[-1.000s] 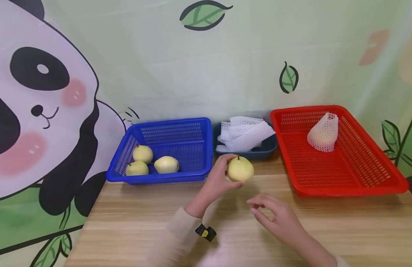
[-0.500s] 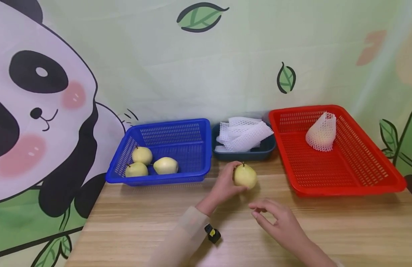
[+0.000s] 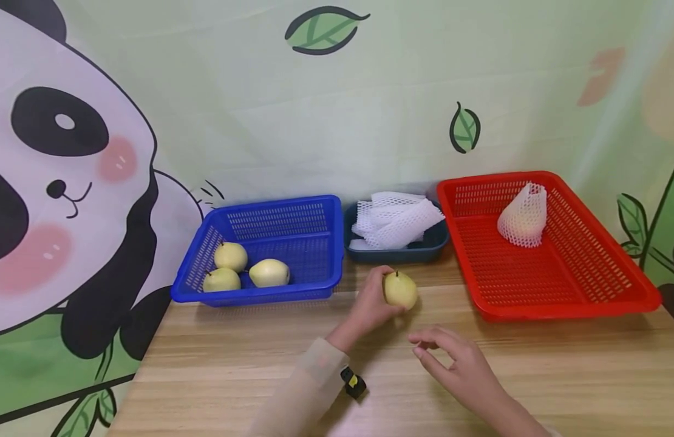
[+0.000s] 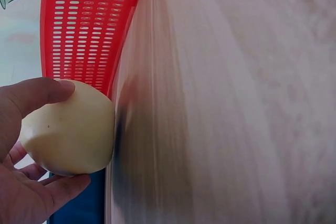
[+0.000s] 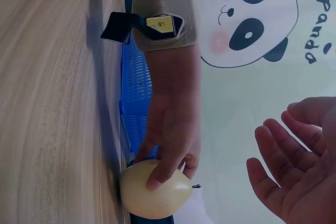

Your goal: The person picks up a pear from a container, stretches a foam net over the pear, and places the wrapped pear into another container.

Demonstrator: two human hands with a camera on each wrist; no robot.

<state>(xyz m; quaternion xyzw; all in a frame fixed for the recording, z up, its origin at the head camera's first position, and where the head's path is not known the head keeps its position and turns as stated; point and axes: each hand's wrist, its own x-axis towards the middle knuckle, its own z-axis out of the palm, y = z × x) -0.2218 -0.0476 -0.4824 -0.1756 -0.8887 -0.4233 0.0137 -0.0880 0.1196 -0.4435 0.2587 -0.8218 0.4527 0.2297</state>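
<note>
My left hand (image 3: 371, 304) grips a pale yellow pear (image 3: 401, 291) by its side, thumb and fingers around it. The pear stands with its stem up, its base at the wooden table top, in front of the small teal tray (image 3: 399, 255). In the left wrist view the pear (image 4: 73, 129) sits between thumb and fingers. My right hand (image 3: 459, 367) hovers to the right and nearer, fingers loosely bent, holding nothing; the right wrist view shows this hand (image 5: 299, 166) apart from the pear (image 5: 155, 190).
A blue basket (image 3: 293, 292) at left holds three pears (image 3: 269, 273). White foam net sleeves (image 3: 397, 221) lie in the teal tray. The red basket (image 3: 566, 311) at right holds one pear in a foam net (image 3: 524, 217). A panda-printed cloth (image 3: 337, 121) hangs behind.
My left hand has carried the pear slightly right and down to the table, tilting less between the last two frames. My right hand has hardly moved.
</note>
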